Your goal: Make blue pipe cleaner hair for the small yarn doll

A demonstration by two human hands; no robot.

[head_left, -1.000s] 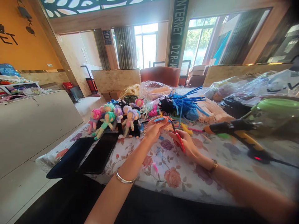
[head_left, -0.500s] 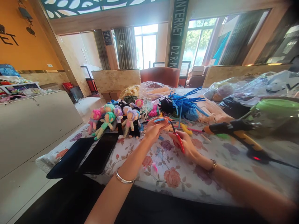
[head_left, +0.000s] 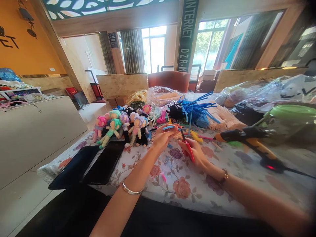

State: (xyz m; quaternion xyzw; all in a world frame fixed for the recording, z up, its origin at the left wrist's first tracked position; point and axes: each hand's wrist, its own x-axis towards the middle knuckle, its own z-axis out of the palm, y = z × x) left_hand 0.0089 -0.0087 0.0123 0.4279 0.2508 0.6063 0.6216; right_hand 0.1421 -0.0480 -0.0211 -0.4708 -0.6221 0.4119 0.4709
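My left hand [head_left: 164, 137] is closed in a pinch on a light blue pipe cleaner [head_left: 168, 127], whose end sticks out over the fingers. In my right hand [head_left: 197, 154] is a pair of red-handled scissors [head_left: 189, 149], with the dark blades angled up toward the left fingertips. Whether the blades touch the pipe cleaner is too small to tell. Just beyond the hands, pale and coloured pipe cleaner pieces lie on the flowered tablecloth [head_left: 148, 184], beside a yellow piece [head_left: 196, 137]. A single blue stem [head_left: 190, 122] stands up behind my right hand.
Several small pipe cleaner dolls [head_left: 115, 126] crowd the left. Two flat black slabs [head_left: 106, 164] lie nearer me. A blue pipe cleaner bundle [head_left: 197, 113] and a peach bundle [head_left: 222, 117] are behind. A glue gun [head_left: 255, 143] with a red light and a green-topped container [head_left: 291, 115] stand right.
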